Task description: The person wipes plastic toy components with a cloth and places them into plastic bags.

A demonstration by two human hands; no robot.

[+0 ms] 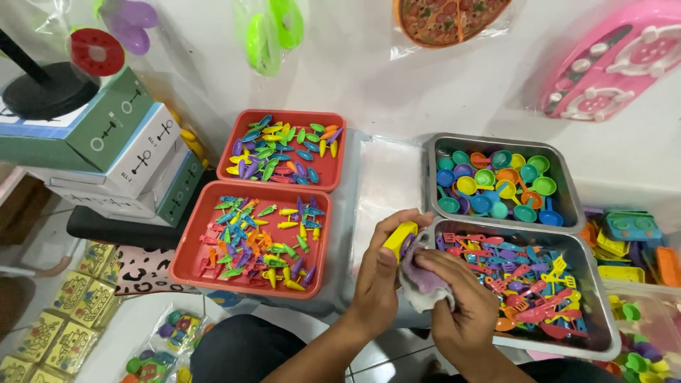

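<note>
Yellow plastic toy piece (399, 237) sits gripped in the left hand (378, 280), fingers closed around it, at the near-left corner of a metal tray (601, 333) of small coloured utensils. The right hand (460, 301) is closed on a pale purple cloth (424, 284), pressing it against the piece. A second metal tray (430, 152) behind holds coloured spoons and pans. Two red trays (186, 266) of small coloured pieces lie to the left on the tabletop (425, 85).
</note>
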